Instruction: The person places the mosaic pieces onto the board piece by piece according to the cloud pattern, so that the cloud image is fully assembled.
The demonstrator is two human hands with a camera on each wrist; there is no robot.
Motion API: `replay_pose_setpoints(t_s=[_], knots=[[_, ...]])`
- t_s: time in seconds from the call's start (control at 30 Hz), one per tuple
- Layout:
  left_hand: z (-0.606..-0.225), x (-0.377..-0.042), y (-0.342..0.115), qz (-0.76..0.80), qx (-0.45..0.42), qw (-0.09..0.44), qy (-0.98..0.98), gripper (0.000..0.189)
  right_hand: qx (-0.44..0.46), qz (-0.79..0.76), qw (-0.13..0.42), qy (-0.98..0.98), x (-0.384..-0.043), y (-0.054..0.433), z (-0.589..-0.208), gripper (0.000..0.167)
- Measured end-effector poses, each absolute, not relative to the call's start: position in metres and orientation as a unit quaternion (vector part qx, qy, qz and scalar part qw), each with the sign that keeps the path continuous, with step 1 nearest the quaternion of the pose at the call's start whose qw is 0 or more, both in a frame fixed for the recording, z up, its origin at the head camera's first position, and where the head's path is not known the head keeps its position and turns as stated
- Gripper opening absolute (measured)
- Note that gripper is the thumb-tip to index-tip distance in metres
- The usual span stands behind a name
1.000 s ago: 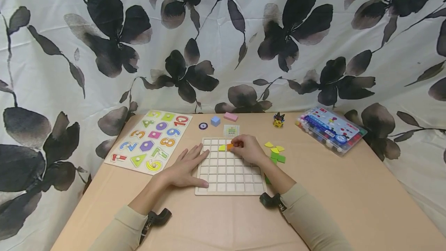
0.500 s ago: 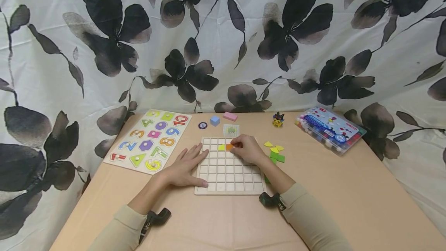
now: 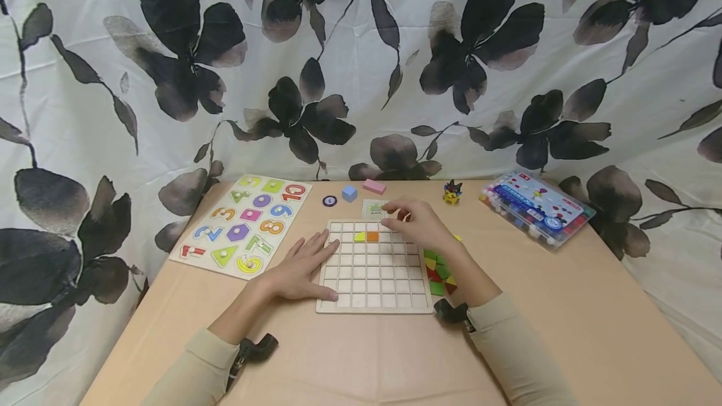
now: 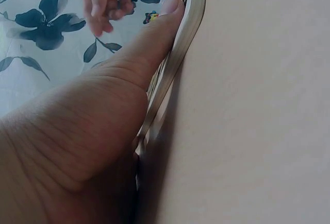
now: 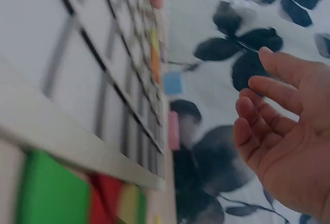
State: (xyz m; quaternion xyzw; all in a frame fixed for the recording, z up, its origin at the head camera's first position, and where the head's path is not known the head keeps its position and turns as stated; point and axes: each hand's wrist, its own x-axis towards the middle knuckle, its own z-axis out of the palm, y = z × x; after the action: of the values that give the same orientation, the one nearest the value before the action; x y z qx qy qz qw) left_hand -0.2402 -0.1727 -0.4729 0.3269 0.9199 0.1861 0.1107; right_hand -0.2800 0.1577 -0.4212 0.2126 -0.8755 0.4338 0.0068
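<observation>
My right hand point(image 3: 414, 224), fingers loosely bent and apart with nothing between them, hovers over the far right part of the grid board point(image 3: 372, 285), while my left hand point(image 3: 299, 272) rests spread on its left side. The yellow tile point(image 3: 360, 237) and orange tile point(image 3: 373, 237) sit side by side near the grid board's far edge. Loose coloured pieces point(image 3: 437, 273) lie just right of it.

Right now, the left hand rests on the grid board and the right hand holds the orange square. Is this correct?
No, the right hand holds nothing: the head view shows the orange square on the board, where the left hand rests.
</observation>
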Motion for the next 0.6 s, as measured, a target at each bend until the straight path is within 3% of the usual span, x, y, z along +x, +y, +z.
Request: replay_pose_setpoints(t_s=[0.27, 0.6], knots=[[-0.473, -0.24, -0.172, 0.186, 0.326, 0.11, 0.92, 0.117, 0.203, 0.433, 0.023, -0.878, -0.278, 0.191, -0.402, 0.034], [-0.474, -0.24, -0.173, 0.185, 0.324, 0.108, 0.922, 0.118, 0.167, 0.398, 0.013, -0.902, -0.289, 0.237, -0.42, 0.031]])
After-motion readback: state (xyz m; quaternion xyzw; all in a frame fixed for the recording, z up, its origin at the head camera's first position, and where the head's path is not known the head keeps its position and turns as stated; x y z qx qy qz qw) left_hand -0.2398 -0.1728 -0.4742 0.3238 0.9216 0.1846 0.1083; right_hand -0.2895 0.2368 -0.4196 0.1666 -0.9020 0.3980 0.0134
